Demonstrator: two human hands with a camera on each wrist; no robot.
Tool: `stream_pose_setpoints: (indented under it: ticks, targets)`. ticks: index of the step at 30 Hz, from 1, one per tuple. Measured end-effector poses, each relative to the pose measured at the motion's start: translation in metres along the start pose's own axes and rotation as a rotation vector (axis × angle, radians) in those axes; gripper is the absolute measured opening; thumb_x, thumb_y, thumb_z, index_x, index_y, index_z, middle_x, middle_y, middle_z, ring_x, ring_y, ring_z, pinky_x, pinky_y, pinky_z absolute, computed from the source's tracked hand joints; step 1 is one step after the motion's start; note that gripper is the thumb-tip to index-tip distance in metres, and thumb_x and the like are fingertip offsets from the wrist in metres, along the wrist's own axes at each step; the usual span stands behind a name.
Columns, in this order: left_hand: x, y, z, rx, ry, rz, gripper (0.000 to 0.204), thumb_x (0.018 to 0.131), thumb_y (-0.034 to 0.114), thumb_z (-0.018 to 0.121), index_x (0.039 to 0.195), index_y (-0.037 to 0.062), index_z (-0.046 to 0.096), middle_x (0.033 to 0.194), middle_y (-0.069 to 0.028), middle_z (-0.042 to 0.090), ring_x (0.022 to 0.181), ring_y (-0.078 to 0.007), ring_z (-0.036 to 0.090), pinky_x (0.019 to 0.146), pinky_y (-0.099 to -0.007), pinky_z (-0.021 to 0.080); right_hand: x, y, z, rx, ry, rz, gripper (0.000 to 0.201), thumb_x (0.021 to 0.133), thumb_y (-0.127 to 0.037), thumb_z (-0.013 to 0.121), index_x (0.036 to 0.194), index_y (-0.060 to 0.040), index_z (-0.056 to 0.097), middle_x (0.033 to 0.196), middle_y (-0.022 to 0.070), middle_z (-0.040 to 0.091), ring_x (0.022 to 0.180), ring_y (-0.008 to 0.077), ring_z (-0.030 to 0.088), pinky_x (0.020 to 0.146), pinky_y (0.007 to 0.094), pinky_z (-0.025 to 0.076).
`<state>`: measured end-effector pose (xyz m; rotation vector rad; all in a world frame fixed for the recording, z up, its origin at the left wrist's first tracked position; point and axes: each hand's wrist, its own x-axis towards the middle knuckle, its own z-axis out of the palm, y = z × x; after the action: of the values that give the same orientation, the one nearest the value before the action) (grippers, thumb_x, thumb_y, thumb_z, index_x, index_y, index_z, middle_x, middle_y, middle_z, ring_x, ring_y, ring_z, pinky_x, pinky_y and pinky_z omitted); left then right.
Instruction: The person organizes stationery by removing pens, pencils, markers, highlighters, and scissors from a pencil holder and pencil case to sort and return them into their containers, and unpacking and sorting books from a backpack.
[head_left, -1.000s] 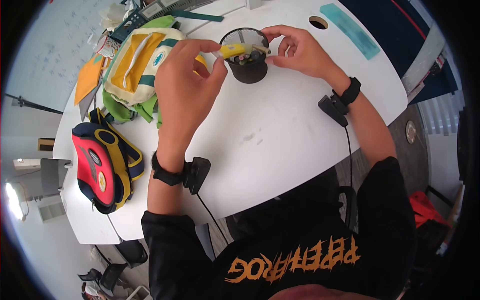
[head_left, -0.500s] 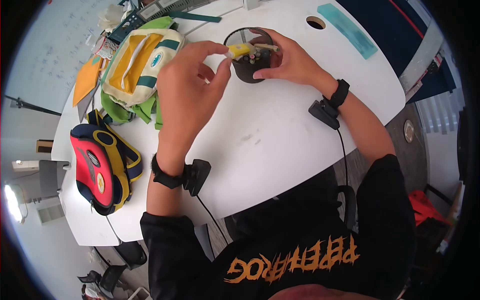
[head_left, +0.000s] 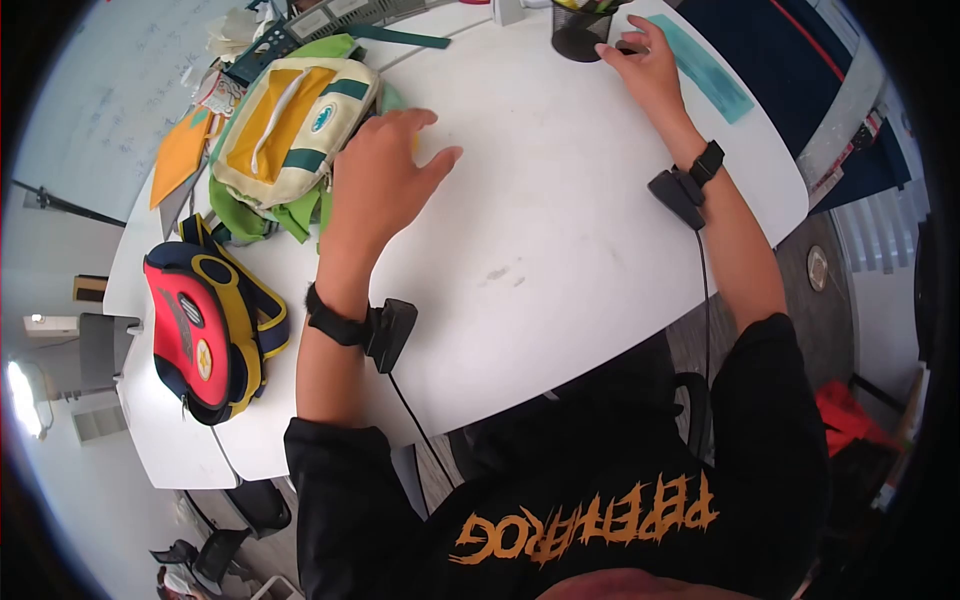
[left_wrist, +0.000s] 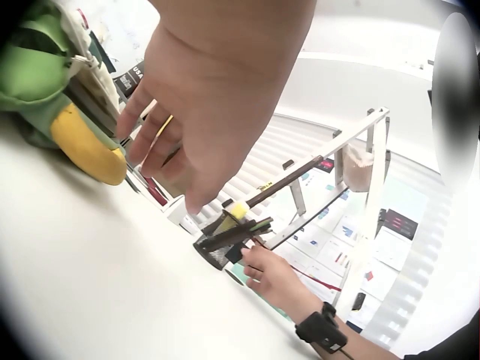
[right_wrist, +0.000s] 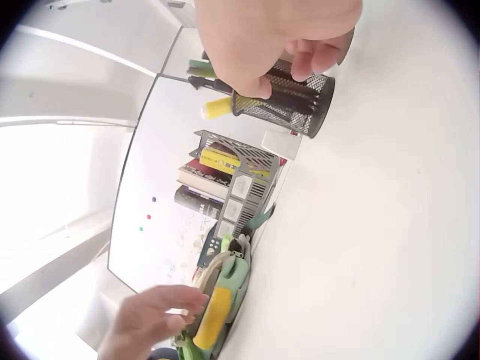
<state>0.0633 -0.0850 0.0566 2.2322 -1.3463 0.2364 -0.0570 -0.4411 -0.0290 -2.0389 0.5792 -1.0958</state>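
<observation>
A black mesh pen cup (head_left: 577, 38) stands upright at the table's far edge in the head view, cut off by the frame. Beside it is the right hand (head_left: 655, 85), fingers loosely bent and parted, thumb tip close to the cup's side; contact cannot be told. The right wrist view has that hand (right_wrist: 277, 37) over the cup (right_wrist: 319, 105), which holds dark pens and a yellow item (right_wrist: 217, 109). Over the table by the backpack, the left hand (head_left: 385, 180) holds nothing, its thumb and fingers spread apart. Its fingers (left_wrist: 157, 135) hang relaxed in the left wrist view.
A cream, yellow and green backpack (head_left: 325, 125) lies left of the left hand. Nearer on the left is a red and navy bag (head_left: 195, 335). A teal translucent strip (head_left: 705, 75) lies at the right. Grey baskets (head_left: 330, 18) stand at the back.
The pen cup has moved away and to the right, and the right hand's grip around it has loosened. The left hand has drawn back from the yellow item, its fingers parting wider.
</observation>
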Motion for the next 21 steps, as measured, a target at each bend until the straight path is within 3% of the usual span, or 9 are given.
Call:
stream_pose_setpoints:
  ticks: [2,8,15,21]
  targets:
    - [0.002,-0.012,0.002,0.160,-0.014,-0.020,0.045,0.090,0.035,0.082,0.121,0.0035,0.074,0.115,-0.0144,0.077,0.107,-0.0342,0.073,0.091,-0.0438,0.057,0.007,-0.003,0.001,0.024,0.054,0.037,0.077,0.087,-0.032,0.088,0.148,-0.0024,0.051,0.129,0.0140,0.065,0.087,0.0138,0.069,0.077,0.0296,0.057]
    - [0.009,-0.029,-0.003,0.090,-0.075,-0.243,0.051,0.092,0.039,0.078,0.125,0.0009,0.073,0.112,-0.0196,0.077,0.107,-0.0371,0.073,0.096,-0.0443,0.056,-0.002,-0.010,0.011,0.185,-0.047,-0.024,0.069,0.089,-0.027,0.087,0.144,-0.0023,0.053,0.123,0.0117,0.065,0.085,0.0118,0.068,0.073,0.0286,0.056]
    - [0.010,-0.051,0.004,0.101,0.040,-0.239,0.049,0.095,0.038,0.076,0.125,-0.0007,0.072,0.108,-0.0219,0.077,0.100,-0.0390,0.073,0.091,-0.0452,0.056,-0.009,-0.018,0.010,0.201,-0.126,-0.029,0.061,0.091,-0.021,0.084,0.142,-0.0029,0.057,0.119,0.0099,0.068,0.074,0.0098,0.067,0.068,0.0258,0.054]
    - [0.006,-0.064,0.006,0.231,0.126,-0.169,0.047,0.093,0.034,0.077,0.126,0.0002,0.072,0.110,-0.0208,0.075,0.108,-0.0406,0.069,0.097,-0.0470,0.054,-0.008,-0.014,0.010,0.135,-0.156,-0.102,0.059,0.091,-0.022,0.084,0.142,-0.0068,0.058,0.119,0.0070,0.068,0.074,0.0088,0.066,0.070,0.0250,0.053]
